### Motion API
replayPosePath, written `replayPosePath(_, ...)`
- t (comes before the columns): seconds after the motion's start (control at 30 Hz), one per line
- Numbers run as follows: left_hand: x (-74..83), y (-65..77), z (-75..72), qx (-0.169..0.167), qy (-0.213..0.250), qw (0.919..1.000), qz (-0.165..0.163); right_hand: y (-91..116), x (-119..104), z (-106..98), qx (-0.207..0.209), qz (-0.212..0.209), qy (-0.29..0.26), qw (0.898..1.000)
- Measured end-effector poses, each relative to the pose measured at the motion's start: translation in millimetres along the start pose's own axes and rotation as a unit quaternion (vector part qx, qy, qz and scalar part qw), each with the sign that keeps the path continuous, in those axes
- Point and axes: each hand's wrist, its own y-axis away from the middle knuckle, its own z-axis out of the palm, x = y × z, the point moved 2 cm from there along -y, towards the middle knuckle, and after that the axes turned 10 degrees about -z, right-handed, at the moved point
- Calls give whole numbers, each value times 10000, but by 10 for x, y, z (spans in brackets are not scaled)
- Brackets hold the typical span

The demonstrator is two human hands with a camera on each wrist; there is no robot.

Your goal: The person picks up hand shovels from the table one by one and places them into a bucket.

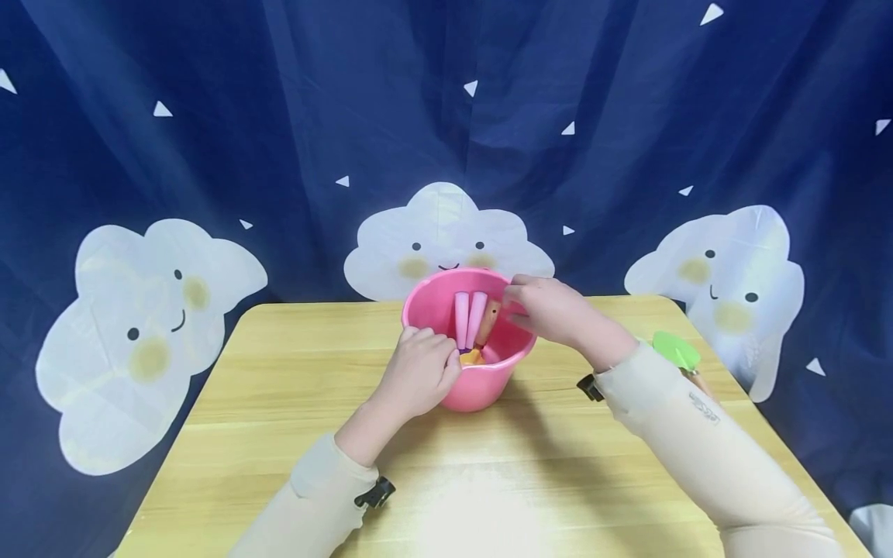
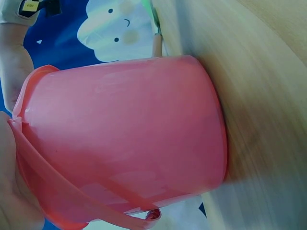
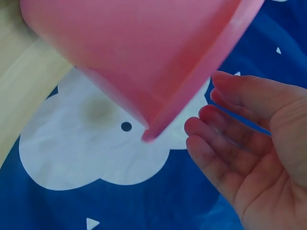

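A pink bucket [image 1: 474, 394] stands on the table, tilted slightly toward me in the head view. My left hand [image 1: 418, 366] grips its near left rim, fingers curled over the edge. In the left wrist view, the bucket's pink carrying handle [image 2: 62, 184] hangs down along its side. Inside lean two pink handles [image 1: 470, 319] and a wooden handle [image 1: 487, 325], with a yellow piece [image 1: 472, 357] at their lower ends. My right hand [image 1: 551, 310] is over the far right rim. The right wrist view shows its fingers [image 3: 216, 158] loosely bent, holding nothing, beside the rim.
A green toy shovel [image 1: 675, 350] with a wooden handle lies at the table's right side, partly behind my right sleeve [image 1: 705, 434]. The wooden table [image 1: 293, 372] ends just beyond the bucket, before a dark blue curtain [image 1: 391, 93] with white clouds.
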Motion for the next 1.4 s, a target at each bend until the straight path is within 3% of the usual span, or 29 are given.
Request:
replayPosePath(0.33,9,-7,-2,-15,41,10000,2,240,65,-130,224,90,-2,9997)
replayPosePath(0.8,1,3,7,-6,80,10000,-35,484,286,-91,423,41,59,9991)
replayPosePath(1.4,6,6,-2,-72,86,9999,-73,641,737,253,292,443,-299,9981)
